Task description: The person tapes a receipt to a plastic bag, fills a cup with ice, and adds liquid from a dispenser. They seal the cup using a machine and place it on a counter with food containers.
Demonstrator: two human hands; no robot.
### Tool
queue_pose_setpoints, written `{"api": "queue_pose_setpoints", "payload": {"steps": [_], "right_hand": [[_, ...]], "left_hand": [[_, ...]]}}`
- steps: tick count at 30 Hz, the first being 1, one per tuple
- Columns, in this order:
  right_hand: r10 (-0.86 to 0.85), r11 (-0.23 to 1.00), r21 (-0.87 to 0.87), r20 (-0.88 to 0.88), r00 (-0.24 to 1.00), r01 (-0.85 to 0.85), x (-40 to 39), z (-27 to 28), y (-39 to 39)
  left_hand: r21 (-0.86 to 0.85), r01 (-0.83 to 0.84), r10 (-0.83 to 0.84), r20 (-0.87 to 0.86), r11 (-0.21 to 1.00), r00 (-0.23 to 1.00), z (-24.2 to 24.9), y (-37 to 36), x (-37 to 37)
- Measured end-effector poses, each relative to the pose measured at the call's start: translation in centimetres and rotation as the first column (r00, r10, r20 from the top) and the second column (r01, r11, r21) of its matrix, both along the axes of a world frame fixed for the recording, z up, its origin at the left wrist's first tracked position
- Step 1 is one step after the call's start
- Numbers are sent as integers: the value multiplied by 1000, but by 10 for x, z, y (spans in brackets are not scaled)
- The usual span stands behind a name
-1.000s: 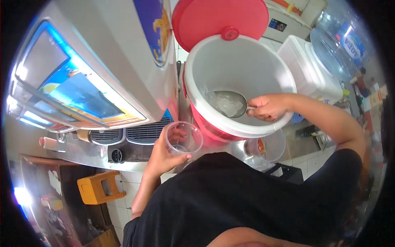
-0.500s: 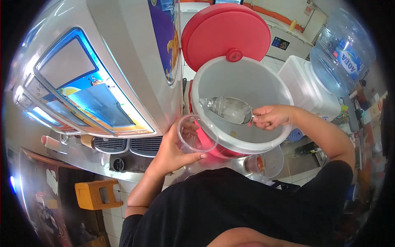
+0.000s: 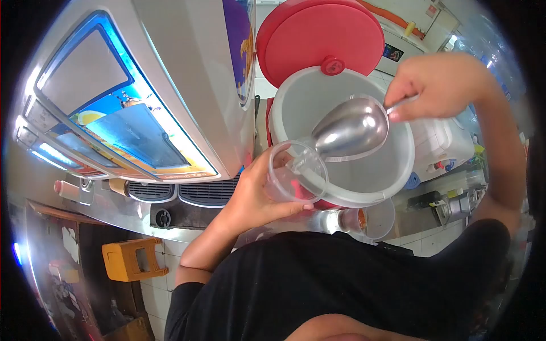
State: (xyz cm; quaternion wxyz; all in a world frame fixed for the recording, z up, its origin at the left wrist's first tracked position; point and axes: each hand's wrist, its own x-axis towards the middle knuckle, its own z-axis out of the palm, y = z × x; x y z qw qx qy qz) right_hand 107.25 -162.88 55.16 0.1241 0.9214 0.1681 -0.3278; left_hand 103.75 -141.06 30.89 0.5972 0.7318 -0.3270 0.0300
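Note:
Fingers and thumb of my left hand wrap round a clear plastic cup, its mouth facing up beside the rim of the ice bucket. Raised at the right, my right hand grips the handle of a metal scoop. The scoop is tipped toward the cup, its rounded underside facing the camera and its tip at the cup's mouth. Pieces of ice show inside the cup. Below the scoop stands the round bucket with a pale inside; its red lid leans open behind it.
A drink dispenser with lit panels fills the left, drip trays below it. Right of the bucket are a white container and a large water bottle. Another clear container stands near my body. A yellow stool is on the floor.
My right hand has lifted the scoop out of the bucket and turned it over toward the cup. The cup in my left hand has shifted slightly right, and ice now shows in it.

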Motion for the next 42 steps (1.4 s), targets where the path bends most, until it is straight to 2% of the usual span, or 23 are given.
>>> {"api": "queue_pose_setpoints", "payload": {"steps": [1, 3, 4, 6, 7, 8, 10, 12, 14, 15, 16, 17, 19, 20, 22, 23, 26, 28, 29, 31, 36, 38, 42], "right_hand": [[-6, 1000, 2, -5, 1000, 6, 10, -6, -5], [174, 984, -8, 211, 962, -176, 44, -40, -25], [160, 987, -37, 214, 964, -156, 60, -67, -32], [141, 980, -165, 161, 977, -114, 104, -155, -51], [159, 979, -162, 235, 959, -123, 114, -204, -67], [156, 974, -194, 208, 966, -116, 130, -256, -80], [233, 955, 128, 238, 943, -268, 139, -329, -114], [149, 989, 3, 76, 986, -150, 131, -363, -103], [56, 980, 189, 54, 997, -65, 119, -410, -112], [199, 960, 207, -32, 979, -189, 118, -431, -119], [342, 922, 233, -117, 932, -309, 112, -434, -113], [341, 920, 244, -120, 932, -306, 103, -438, -109], [306, 921, 345, -359, 882, -179, 83, -428, -105], [303, 922, 345, -360, 883, -175, 75, -419, -100], [405, 907, 334, -531, 745, -255, 63, -396, -92], [400, 910, 332, -533, 746, -250, 57, -380, -92], [359, 911, 372, -498, 789, -180, 37, -321, -90], [235, 936, 339, -420, 876, -89, 22, -273, -81], [230, 937, 339, -418, 879, -84, 14, -250, -78], [78, 923, 380, -347, 935, 63, -1, -210, -71], [-61, 912, 383, -221, 973, 144, -41, -157, -62], [-131, 908, 393, -67, 989, 147, -59, -151, -55], [-143, 902, 415, 20, 990, 121, -73, -150, -54]], "left_hand": [[-85, 4, -8, -44, 996, 999, -10, 2, 1], [-156, 35, -51, -95, 987, 994, -23, 7, 2], [-228, 56, -89, -140, 972, 986, -29, 10, 2], [-260, 123, -169, -164, 958, 972, -44, 21, 2], [-294, 177, -236, -178, 939, 955, -52, 27, 1], [-366, 179, -285, -260, 913, 922, -62, 32, -5], [-346, 146, -260, -311, 927, 914, -86, 47, -13], [-347, 23, -175, -413, 938, 894, -96, 60, -24], [-356, -98, -93, -482, 930, 871, -107, 72, -36], [-344, -92, -91, -479, 934, 873, -116, 80, -40], [-338, -155, -34, -492, 928, 870, -122, 87, -44], [-331, -220, 23, -509, 918, 860, -126, 92, -49], [-337, -242, 28, -531, 910, 847, -124, 97, -52], [-353, -264, 31, -548, 898, 836, -119, 97, -54], [-372, -283, 26, -564, 884, 825, -117, 96, -54], [-374, -274, 21, -558, 886, 830, -117, 96, -54], [-386, -243, 1, -531, 890, 847, -117, 91, -54], [-421, -172, -58, -480, 891, 875, -112, 85, -52], [-421, -166, -63, -478, 892, 876, -110, 83, -53], [-414, -119, -84, -441, 902, 893, -111, 81, -53], [-438, -63, -147, -429, 897, 891, -99, 74, -50], [-421, -34, -151, -398, 907, 905, -92, 72, -49], [-388, 6, -158, -360, 921, 919, -83, 71, -51]]}}
